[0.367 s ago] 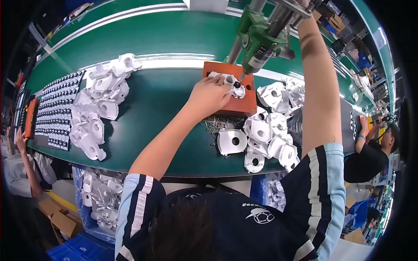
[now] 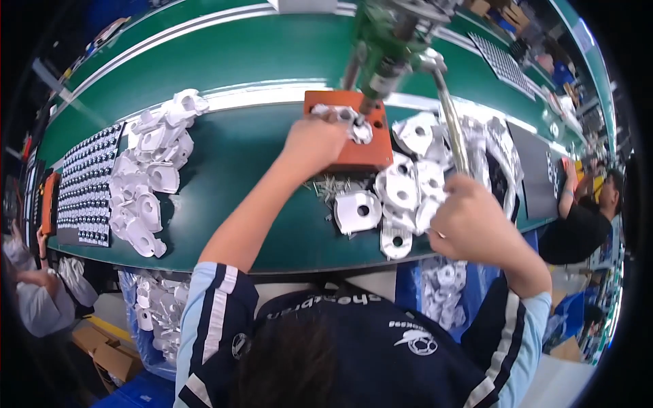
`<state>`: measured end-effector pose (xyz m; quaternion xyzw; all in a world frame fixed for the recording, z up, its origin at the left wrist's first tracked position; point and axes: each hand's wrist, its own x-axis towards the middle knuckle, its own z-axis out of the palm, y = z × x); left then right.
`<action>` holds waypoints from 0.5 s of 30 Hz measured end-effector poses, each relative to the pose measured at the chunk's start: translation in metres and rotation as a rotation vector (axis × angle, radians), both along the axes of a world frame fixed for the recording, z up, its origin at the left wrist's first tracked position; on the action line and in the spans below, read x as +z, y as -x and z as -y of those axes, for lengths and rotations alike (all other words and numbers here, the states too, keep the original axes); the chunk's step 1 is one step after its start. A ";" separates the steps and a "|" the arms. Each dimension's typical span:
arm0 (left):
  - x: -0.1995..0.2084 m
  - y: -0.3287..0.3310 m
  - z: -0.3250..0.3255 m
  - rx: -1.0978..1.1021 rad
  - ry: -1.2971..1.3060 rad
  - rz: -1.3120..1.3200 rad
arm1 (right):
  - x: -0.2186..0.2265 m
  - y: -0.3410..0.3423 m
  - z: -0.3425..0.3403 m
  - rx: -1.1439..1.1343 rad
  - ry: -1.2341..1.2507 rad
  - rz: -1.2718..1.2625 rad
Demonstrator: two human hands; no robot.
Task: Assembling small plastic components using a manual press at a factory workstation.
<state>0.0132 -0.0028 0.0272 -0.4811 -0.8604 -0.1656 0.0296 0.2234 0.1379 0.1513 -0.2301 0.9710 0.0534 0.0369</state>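
A white plastic housing sits on top of an orange block, directly beneath the spindle of a green bench press at a factory workbench. The person's left hand reaches in from the left, its fingers bent over the housing and holding it against the block; the fingertips are partly hidden. The right hand is closed in a fist around the lower end of the press's metal lever, which slants down toward the person. Blur makes it impossible to tell whether spindle and housing touch.

Loose screws lie scattered at the near edge of the block, beside a single flat white cover. To the right, more white housings lie in a heap, with a clear plastic bag behind the right hand. Well apart on the left stand a second pile of white housings and, next to it, a dark sheet lined with rows of small black-and-white parts. Below the bench edge, blue-lined bins hold further white pieces. A co-worker in black is at the far right, another in pale clothing at the far left.
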 end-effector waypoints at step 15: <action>0.024 0.035 -0.028 -0.134 0.064 0.127 | 0.037 0.203 -0.151 -0.297 2.041 -0.207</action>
